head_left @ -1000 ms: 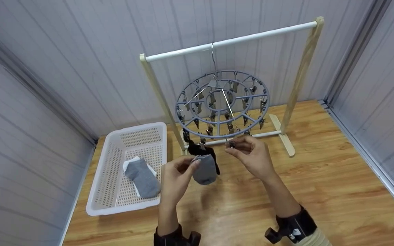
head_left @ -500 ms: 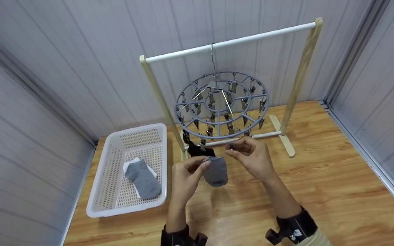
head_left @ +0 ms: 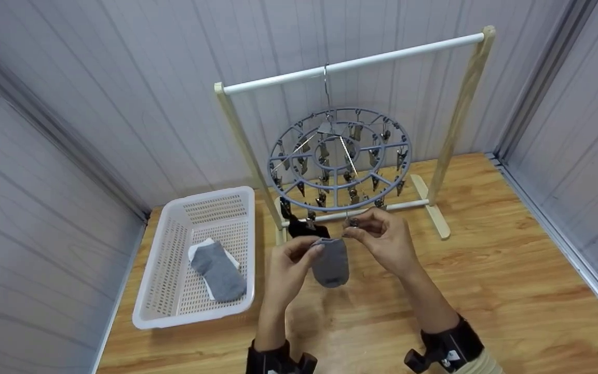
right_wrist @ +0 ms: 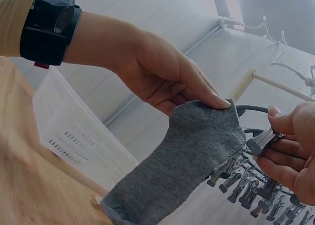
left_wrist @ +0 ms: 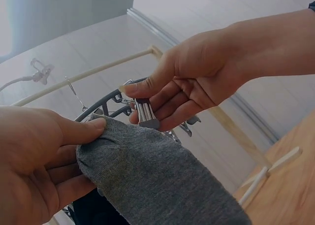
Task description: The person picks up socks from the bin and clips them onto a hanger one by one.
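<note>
My left hand (head_left: 289,267) pinches a grey sock (head_left: 331,267) by its cuff, and the sock hangs down below the fingers. Just to the right, my right hand (head_left: 387,241) grips a metal clip (left_wrist: 146,112) between thumb and fingers. This clip hangs from the front rim of a round grey drying hanger (head_left: 336,195). In the right wrist view the sock's cuff (right_wrist: 231,121) is close beside the clip (right_wrist: 261,141), with a small gap between them. Behind the left hand a black sock (head_left: 304,228) hangs from clips at the hanger's front left.
A white plastic basket (head_left: 143,306) stands on the left, holding a grey sock (head_left: 218,272) over something white. The hanger hooks onto the white bar (head_left: 397,54) of a wooden stand (head_left: 462,109). Several other clips dangle around the hanger. Panel walls enclose the wooden floor (head_left: 517,270).
My left hand has carried the grey sock to the right, closer to the clip. The right hand has stayed nearly in place, still holding the clip.
</note>
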A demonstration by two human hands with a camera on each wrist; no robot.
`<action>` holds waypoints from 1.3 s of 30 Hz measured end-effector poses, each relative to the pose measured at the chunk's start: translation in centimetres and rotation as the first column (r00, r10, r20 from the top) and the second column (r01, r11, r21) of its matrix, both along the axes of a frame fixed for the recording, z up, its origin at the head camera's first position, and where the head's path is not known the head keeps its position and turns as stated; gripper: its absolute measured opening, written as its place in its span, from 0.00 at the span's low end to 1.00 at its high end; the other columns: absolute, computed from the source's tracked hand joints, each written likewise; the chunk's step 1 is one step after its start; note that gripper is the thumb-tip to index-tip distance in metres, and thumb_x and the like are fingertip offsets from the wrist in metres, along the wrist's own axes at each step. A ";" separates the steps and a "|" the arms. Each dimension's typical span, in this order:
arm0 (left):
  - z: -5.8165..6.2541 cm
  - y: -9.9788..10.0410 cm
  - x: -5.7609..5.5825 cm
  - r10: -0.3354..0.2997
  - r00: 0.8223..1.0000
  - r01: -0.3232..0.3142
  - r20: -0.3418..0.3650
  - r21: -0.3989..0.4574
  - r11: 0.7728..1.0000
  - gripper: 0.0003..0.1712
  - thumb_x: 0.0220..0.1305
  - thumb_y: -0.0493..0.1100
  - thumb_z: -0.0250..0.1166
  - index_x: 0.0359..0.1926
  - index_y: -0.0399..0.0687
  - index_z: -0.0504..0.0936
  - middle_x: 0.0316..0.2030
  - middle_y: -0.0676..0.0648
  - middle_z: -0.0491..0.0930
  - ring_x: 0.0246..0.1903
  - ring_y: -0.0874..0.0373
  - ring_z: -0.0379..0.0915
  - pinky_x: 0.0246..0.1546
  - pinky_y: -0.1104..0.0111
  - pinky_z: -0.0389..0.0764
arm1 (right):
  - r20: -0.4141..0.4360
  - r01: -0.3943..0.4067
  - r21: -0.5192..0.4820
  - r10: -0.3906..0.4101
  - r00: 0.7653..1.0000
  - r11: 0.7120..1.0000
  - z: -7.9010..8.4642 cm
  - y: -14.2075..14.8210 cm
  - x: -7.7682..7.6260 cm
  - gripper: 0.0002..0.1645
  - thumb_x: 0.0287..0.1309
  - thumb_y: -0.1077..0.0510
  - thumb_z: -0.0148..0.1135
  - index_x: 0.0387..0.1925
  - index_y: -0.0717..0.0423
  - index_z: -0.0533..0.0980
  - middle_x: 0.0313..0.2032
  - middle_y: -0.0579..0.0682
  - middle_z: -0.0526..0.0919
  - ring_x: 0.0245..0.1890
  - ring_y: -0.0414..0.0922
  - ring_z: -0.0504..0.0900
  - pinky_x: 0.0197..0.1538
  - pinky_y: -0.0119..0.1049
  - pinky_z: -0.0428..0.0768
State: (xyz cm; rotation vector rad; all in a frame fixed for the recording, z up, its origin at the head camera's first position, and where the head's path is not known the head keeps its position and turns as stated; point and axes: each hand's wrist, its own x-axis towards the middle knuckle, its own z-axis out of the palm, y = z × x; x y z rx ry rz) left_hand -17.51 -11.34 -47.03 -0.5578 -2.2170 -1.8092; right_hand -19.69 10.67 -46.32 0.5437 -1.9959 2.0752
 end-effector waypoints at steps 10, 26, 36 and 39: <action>2.1 0.7 0.8 0.018 1.000 -0.018 0.017 -0.004 1.000 0.08 0.61 0.34 0.69 0.42 0.36 0.86 0.37 0.43 0.87 0.33 0.51 0.84 0.36 0.64 0.84 | 0.030 -0.136 -0.176 0.143 0.989 0.975 -0.8 0.7 -1.0 0.15 0.54 0.66 0.72 0.38 0.72 0.77 0.38 0.67 0.85 0.33 0.55 0.87 0.43 0.46 0.85; 2.8 1.0 1.2 -0.029 0.999 0.028 0.040 0.019 0.999 0.07 0.61 0.33 0.68 0.41 0.36 0.86 0.37 0.43 0.86 0.33 0.52 0.84 0.37 0.65 0.84 | -0.026 -0.226 -0.290 0.229 0.973 0.930 -1.0 0.5 -1.3 0.06 0.59 0.71 0.65 0.36 0.74 0.77 0.36 0.64 0.86 0.37 0.54 0.87 0.47 0.45 0.84; 3.0 1.2 1.4 -0.040 0.998 0.040 0.039 -0.003 0.999 0.07 0.61 0.33 0.69 0.41 0.37 0.86 0.37 0.44 0.86 0.34 0.54 0.84 0.37 0.64 0.84 | -0.069 -0.284 -0.339 0.277 0.958 0.897 -1.3 0.2 -1.5 0.02 0.59 0.72 0.63 0.35 0.71 0.78 0.35 0.64 0.86 0.36 0.51 0.87 0.48 0.46 0.83; 2.9 1.2 1.4 -0.046 0.999 0.046 0.026 -0.007 0.999 0.07 0.61 0.33 0.69 0.41 0.37 0.86 0.37 0.44 0.86 0.34 0.54 0.84 0.37 0.65 0.84 | -0.058 -0.284 -0.330 0.281 0.958 0.900 -1.4 0.1 -1.5 0.03 0.59 0.70 0.64 0.35 0.70 0.79 0.34 0.62 0.86 0.36 0.51 0.87 0.47 0.46 0.84</action>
